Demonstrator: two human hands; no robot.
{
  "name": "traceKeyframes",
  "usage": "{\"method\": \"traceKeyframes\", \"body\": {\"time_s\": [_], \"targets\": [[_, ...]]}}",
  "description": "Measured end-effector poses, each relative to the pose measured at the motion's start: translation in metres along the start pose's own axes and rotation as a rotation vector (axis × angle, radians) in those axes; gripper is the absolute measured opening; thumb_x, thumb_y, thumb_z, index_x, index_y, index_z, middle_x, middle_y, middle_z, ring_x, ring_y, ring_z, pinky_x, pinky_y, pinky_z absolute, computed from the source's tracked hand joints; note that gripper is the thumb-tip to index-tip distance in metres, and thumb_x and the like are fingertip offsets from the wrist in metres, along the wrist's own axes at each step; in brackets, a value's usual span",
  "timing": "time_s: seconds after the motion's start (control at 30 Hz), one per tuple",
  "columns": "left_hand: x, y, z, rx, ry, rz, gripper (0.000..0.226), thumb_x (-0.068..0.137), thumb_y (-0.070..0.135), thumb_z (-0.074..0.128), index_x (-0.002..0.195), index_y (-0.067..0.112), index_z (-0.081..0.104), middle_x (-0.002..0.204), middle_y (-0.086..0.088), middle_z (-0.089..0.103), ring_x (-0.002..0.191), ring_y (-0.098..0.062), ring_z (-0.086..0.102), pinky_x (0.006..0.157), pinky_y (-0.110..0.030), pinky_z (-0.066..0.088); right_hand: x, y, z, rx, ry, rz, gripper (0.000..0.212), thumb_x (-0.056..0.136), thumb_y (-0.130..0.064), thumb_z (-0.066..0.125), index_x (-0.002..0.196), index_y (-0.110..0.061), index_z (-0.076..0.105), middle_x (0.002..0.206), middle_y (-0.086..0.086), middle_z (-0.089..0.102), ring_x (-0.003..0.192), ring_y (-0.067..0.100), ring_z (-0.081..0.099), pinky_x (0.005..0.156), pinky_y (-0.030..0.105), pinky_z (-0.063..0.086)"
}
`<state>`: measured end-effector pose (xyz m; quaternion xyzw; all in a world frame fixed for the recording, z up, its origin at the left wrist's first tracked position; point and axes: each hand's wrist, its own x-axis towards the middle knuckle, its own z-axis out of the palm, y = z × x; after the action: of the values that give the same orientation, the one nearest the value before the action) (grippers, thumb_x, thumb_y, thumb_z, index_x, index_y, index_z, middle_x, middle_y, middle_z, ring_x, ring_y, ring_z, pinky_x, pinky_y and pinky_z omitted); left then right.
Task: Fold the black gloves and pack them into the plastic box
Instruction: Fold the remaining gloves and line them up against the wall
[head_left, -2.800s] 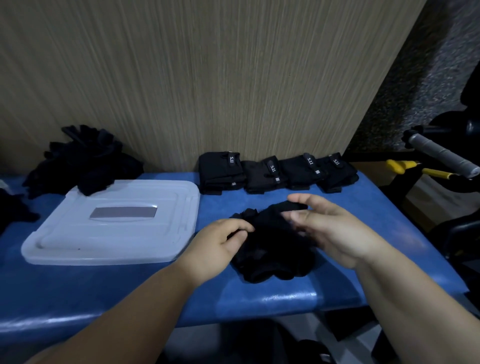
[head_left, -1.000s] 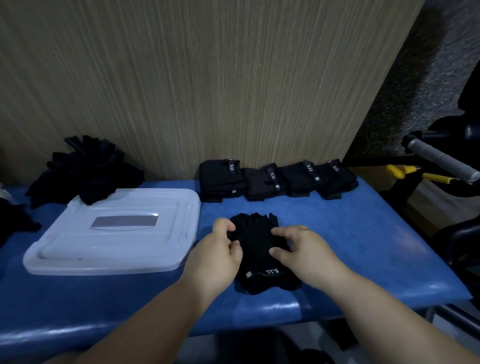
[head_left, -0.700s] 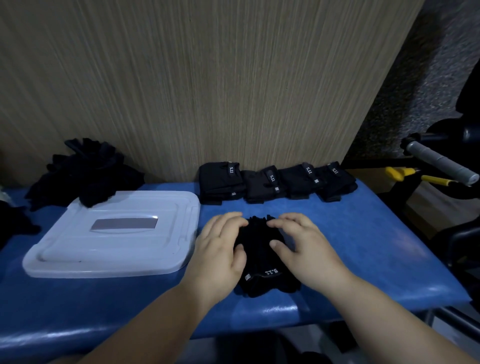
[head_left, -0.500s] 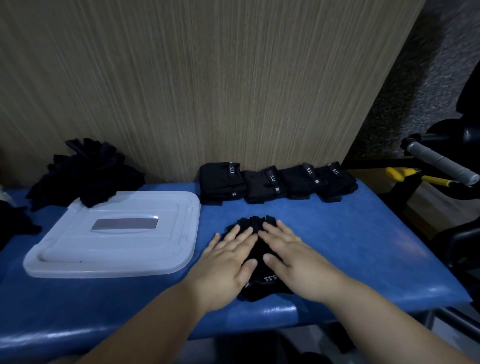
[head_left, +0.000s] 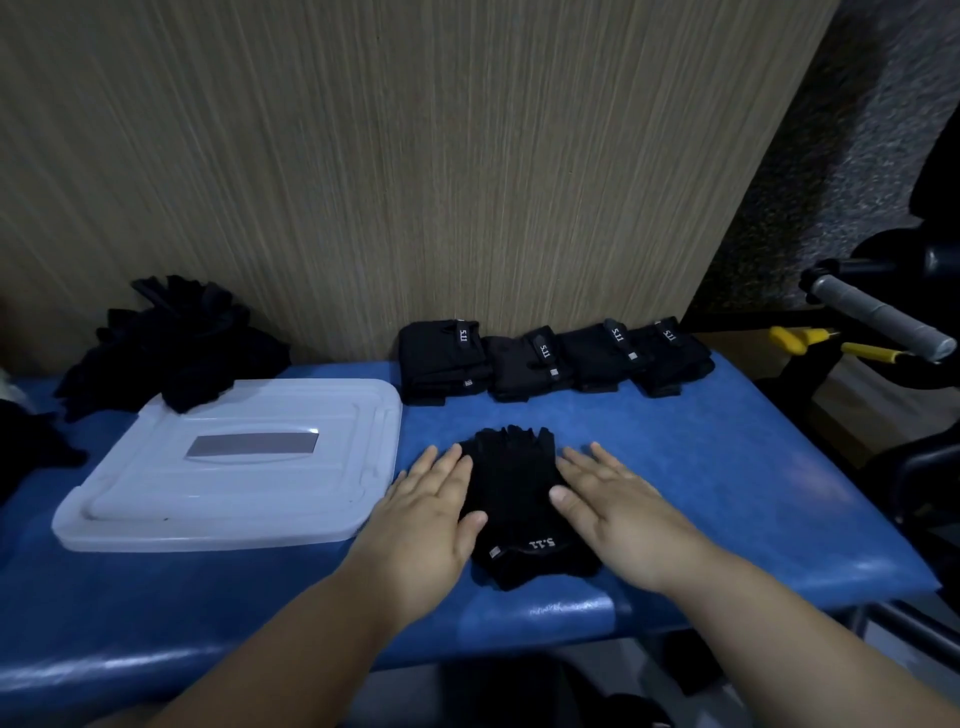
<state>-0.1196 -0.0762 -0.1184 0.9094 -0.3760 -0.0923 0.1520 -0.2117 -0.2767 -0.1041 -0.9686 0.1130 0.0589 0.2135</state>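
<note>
Gloves (head_left: 519, 499), black and stacked flat, lie on the blue counter (head_left: 727, 467) near its front edge, cuffs toward the person and finger ends toward the wall. A small white "5.11" mark shows on the near cuff.

The left hand (head_left: 426, 519) lies palm down just left of the stack. Its fingers (head_left: 447, 467) are straight and together, gripping nothing, and its thumb touches the stack's left edge. The right hand (head_left: 623, 514) mirrors it on the other side, flat with fingers straight and slightly spread, holding nothing. Its thumb rests on the stack's right edge. Both forearms reach in from the bottom of the view.

The box (head_left: 234, 467), white translucent plastic, sits on the counter just left of the left hand, well apart from the stack. It shows a broad flat top with a grey rectangle in the middle. Whether that is a lid or the box upturned, I cannot tell.

Four folded gloves (head_left: 550, 358) stand in a row at the back of the counter against the wood-grain wall (head_left: 415, 156), each touching the next, white marks showing on their straps. A heap (head_left: 171, 343) of loose black gloves lies at the back left, its near edge spilling onto the box's far corner.

Off the counter to the right are a grey handle (head_left: 878, 317) and a yellow tool (head_left: 800, 335).
</note>
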Motion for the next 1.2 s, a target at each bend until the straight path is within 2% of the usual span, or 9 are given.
{"method": "traceKeyframes", "body": {"time_s": [0.13, 0.23, 0.43, 0.57, 0.7, 0.87, 0.97, 1.07, 1.2], "targets": [[0.000, -0.008, -0.005, -0.087, 0.163, 0.209, 0.066, 0.088, 0.005, 0.047, 0.146, 0.033, 0.033, 0.150, 0.024, 0.022, 0.141, 0.001, 0.011, 0.118, -0.029, 0.018, 0.000, 0.015, -0.012, 0.161, 0.239, -0.034, 0.032, 0.098, -0.022, 0.049, 0.129, -0.026, 0.058, 0.137, -0.007, 0.049, 0.130, 0.012, 0.043, 0.107, 0.019, 0.031], [-0.001, -0.008, -0.009, -0.181, 0.099, 0.318, 0.070, 0.073, -0.003, 0.051, 0.131, 0.036, 0.050, 0.126, 0.034, 0.039, 0.126, 0.005, 0.030, 0.108, -0.013, 0.023, -0.004, 0.020, -0.019, 0.300, 0.212, -0.080, 0.039, 0.091, -0.005, 0.058, 0.092, -0.043, 0.063, 0.109, -0.011, 0.059, 0.102, 0.009, 0.059, 0.091, 0.025, 0.049], [0.007, -0.016, -0.002, -0.297, -0.023, 0.322, 0.058, 0.078, 0.018, 0.067, 0.120, 0.054, 0.047, 0.126, 0.036, 0.041, 0.125, 0.009, 0.033, 0.103, -0.006, 0.022, -0.005, 0.020, -0.019, 0.245, -0.002, -0.163, 0.054, 0.075, 0.010, 0.062, 0.101, -0.037, 0.067, 0.107, -0.019, 0.053, 0.098, -0.006, 0.054, 0.085, 0.006, 0.039], [0.007, -0.011, -0.001, -0.291, -0.006, 0.306, 0.054, 0.078, 0.020, 0.070, 0.117, 0.050, 0.049, 0.120, 0.036, 0.041, 0.120, 0.011, 0.032, 0.100, -0.004, 0.021, -0.003, 0.019, -0.017, 0.226, 0.027, -0.152, 0.055, 0.072, 0.005, 0.067, 0.097, -0.043, 0.064, 0.098, -0.016, 0.056, 0.089, -0.001, 0.055, 0.077, 0.007, 0.041], [0.008, -0.006, 0.000, -0.324, 0.029, 0.246, 0.033, 0.087, 0.021, 0.062, 0.111, 0.043, 0.057, 0.111, 0.035, 0.047, 0.113, 0.010, 0.037, 0.098, -0.009, 0.029, -0.006, 0.017, -0.017, 0.260, 0.028, -0.128, 0.053, 0.072, 0.000, 0.070, 0.098, -0.047, 0.063, 0.102, -0.017, 0.058, 0.095, 0.001, 0.058, 0.086, 0.018, 0.049], [0.006, 0.001, -0.008, -0.614, 0.080, 0.045, 0.015, 0.096, 0.031, 0.054, 0.102, 0.044, 0.058, 0.090, 0.021, 0.064, 0.079, 0.015, 0.054, 0.069, -0.007, 0.036, -0.005, 0.016, -0.015, 0.317, 0.033, -0.125, 0.050, 0.059, -0.026, 0.089, 0.098, -0.037, 0.060, 0.101, -0.012, 0.053, 0.095, 0.005, 0.057, 0.081, 0.017, 0.046], [0.005, 0.005, -0.009, -0.799, 0.072, -0.026, 0.018, 0.096, 0.030, 0.054, 0.106, 0.045, 0.058, 0.103, 0.030, 0.066, 0.098, 0.016, 0.057, 0.084, -0.010, 0.042, -0.002, 0.012, -0.007, 0.294, 0.120, -0.146, 0.066, 0.054, -0.057, 0.079, 0.111, -0.027, 0.061, 0.108, -0.016, 0.049, 0.107, 0.004, 0.049, 0.091, 0.020, 0.042], [0.006, 0.006, -0.009, -0.897, 0.038, -0.058, 0.018, 0.097, 0.025, 0.053, 0.111, 0.036, 0.058, 0.110, 0.023, 0.068, 0.108, 0.008, 0.058, 0.097, -0.021, 0.043, 0.003, 0.009, -0.002, 0.381, 0.260, -0.209, 0.040, 0.066, -0.061, 0.068, 0.098, -0.039, 0.063, 0.105, -0.021, 0.054, 0.106, 0.005, 0.052, 0.091, 0.022, 0.044], [0.006, 0.006, -0.013, -0.933, 0.034, -0.114, 0.021, 0.096, 0.032, 0.054, 0.117, 0.036, 0.056, 0.114, 0.016, 0.068, 0.110, 0.004, 0.059, 0.099, -0.024, 0.043, 0.002, 0.004, -0.005, 0.446, 0.272, -0.163, 0.009, 0.085, -0.034, 0.070, 0.085, -0.038, 0.062, 0.085, -0.011, 0.062, 0.080, -0.003, 0.058, 0.073, 0.013, 0.043]]}}
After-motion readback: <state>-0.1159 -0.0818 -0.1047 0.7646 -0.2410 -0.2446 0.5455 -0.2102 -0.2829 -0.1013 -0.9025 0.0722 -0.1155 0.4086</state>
